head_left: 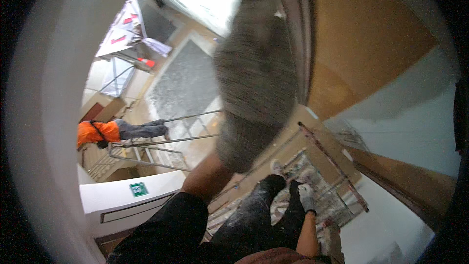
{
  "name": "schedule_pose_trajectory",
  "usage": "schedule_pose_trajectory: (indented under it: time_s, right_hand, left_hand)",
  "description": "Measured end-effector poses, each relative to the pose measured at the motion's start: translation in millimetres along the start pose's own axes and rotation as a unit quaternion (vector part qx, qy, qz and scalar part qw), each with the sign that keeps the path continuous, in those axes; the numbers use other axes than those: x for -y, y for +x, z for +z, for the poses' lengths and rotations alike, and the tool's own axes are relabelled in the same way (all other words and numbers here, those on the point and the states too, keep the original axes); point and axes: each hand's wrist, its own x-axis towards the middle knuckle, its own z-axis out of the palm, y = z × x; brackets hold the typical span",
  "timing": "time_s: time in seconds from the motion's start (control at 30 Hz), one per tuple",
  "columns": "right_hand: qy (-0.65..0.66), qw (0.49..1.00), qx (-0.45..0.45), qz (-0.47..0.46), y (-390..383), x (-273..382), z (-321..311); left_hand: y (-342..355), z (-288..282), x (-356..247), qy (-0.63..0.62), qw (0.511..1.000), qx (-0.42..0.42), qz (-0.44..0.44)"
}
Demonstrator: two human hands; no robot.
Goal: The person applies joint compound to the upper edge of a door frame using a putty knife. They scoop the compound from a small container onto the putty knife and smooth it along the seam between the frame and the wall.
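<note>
My left hand is raised close in front of the view, in a dark grey knitted glove. It is smeared by motion, and its fingers cannot be made out. Whether it holds anything is hidden. The bare wrist runs down into a black sleeve. Lower down, my right hand, in a dusty white glove, hangs beside my dark trousers. Its fingers are too small and blurred to read, and no held thing can be made out. My feet stand on a cluttered, white-spattered scaffold platform.
A rusty scaffold rail borders the platform on the right. Far left, a person in an orange top is by metal scaffold bars. A curved tan wall rises at right. A green sign hangs on a white wall.
</note>
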Motion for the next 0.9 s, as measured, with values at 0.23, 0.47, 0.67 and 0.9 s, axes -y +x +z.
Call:
schedule_pose_trajectory:
  time_s: [0.23,0.47,0.67,0.9]
  right_hand:
    - [0.044,0.991,-0.125,0.037,49,109,-117]
    - [-0.235,0.917,-0.231,-0.223,109,272,-271]
    - [-0.453,0.622,-0.424,-0.478,98,535,-333]
    - [-0.565,0.256,-0.613,-0.49,99,652,-375]
  left_hand:
    - [-6,52,112,-0.093,0.982,-0.147,-0.074]
    - [-35,77,155,-0.119,0.972,-0.127,-0.16]
    - [-53,115,211,-0.13,0.972,-0.133,-0.142]
    - [-53,130,225,-0.203,0.958,-0.17,-0.109]
